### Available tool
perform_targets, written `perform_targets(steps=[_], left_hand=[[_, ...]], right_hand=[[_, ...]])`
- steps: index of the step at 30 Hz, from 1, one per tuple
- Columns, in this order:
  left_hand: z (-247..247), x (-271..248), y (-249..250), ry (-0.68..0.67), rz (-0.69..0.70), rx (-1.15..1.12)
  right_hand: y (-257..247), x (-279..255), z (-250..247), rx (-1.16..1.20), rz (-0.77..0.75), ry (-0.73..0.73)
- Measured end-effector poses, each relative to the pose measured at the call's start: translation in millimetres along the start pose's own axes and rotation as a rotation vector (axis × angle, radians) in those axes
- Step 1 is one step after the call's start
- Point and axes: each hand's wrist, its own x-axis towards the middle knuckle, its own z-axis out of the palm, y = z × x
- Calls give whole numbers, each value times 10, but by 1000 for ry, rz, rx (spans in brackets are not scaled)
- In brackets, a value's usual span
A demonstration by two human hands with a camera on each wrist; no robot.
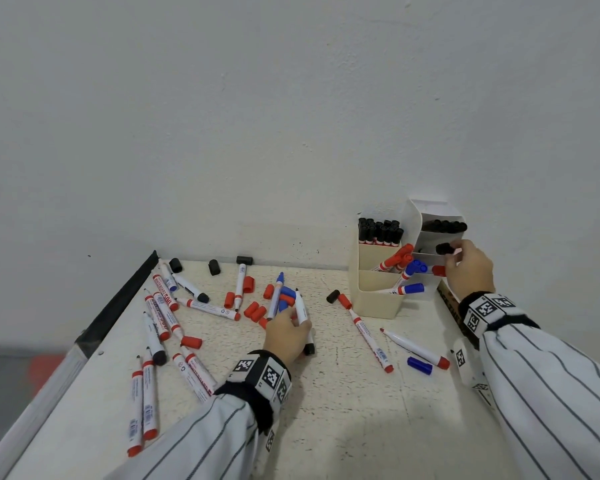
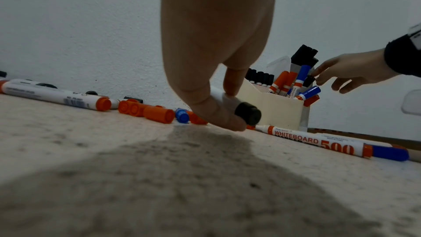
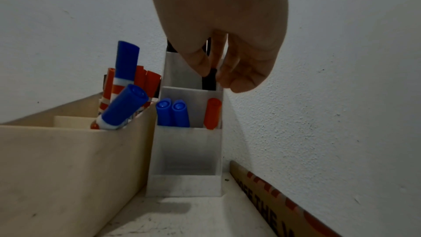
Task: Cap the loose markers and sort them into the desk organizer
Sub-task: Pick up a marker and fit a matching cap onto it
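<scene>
My left hand point(image 1: 300, 323) pinches an uncapped black marker point(image 1: 300, 306) low over the table's middle, tip pointing away; its black rear end point(image 2: 248, 113) shows in the left wrist view beside my fingertips point(image 2: 227, 120). My right hand point(image 1: 451, 258) holds a black-capped marker point(image 1: 444, 249) at the white tiered organizer point(image 1: 426, 216), thumb and fingers pinching its cap point(image 3: 210, 80) over a middle tier. Beside it stands a cream organizer point(image 1: 378, 299) with black, red and blue capped markers. The held marker's barrel is hidden inside the tier.
Several uncapped markers point(image 1: 160, 317) and loose red caps point(image 1: 255, 311), blue caps point(image 1: 419, 364) and black caps point(image 1: 214, 267) lie across the table. A red marker point(image 1: 416, 348) lies near the organizers. A black edge strip point(image 1: 118, 303) bounds the left; a cardboard strip point(image 3: 273, 205) lines the right wall.
</scene>
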Motion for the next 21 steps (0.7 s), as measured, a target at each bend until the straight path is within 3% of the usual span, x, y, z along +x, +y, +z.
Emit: perform_targets(steps=[3, 5, 8, 11, 14, 16, 21], left_hand=[[15, 3, -21, 5, -29, -24], [14, 5, -23, 21, -46, -44], [-3, 14, -11, 50, -59, -135], [-38, 20, -4, 78, -57, -217], [-109, 8, -16, 84, -30, -262], [-196, 10, -41, 99, -35, -291], [-596, 14, -106, 138, -47, -290]], right_hand=[[-36, -64, -30, -8, 43, -24], [-99, -148, -54, 15, 47, 55], [-250, -282, -76, 139, -39, 263], [-477, -390, -75, 322, -163, 282], [-792, -508, -34, 500, -285, 136], [-980, -619, 67, 508, -340, -39], [-1350, -971, 538, 377, -297, -753]])
